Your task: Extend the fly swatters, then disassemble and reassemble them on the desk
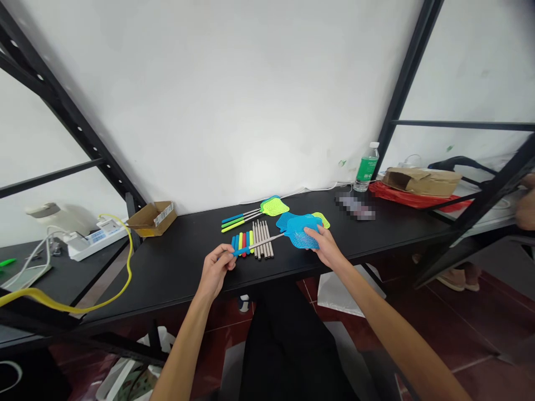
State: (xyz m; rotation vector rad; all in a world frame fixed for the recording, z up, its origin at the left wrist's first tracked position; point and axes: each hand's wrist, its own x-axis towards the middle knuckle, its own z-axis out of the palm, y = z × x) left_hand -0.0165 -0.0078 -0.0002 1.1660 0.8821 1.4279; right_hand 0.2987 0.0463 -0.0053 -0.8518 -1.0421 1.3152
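A blue fly swatter [301, 230] with a metal rod spans both my hands. My left hand [218, 266] is closed round its blue handle, and my right hand [324, 244] pinches the edge of its mesh head. Beneath the rod lie several coloured handles [243, 243] in blue, yellow and red, beside a row of metal rods [261, 231]. Loose blue and yellow swatter heads [321, 219] are partly hidden behind the held one. Farther back rest several whole fly swatters [273, 207], with blue and green handles pointing left.
An open cardboard box [152, 218] sits at the table's left, near a power strip [98, 239] and a yellow cable [130, 262]. A water bottle [366, 169] stands at the back right, with another cardboard box [422, 182] beyond it. Black shelf posts flank the black table [167, 278].
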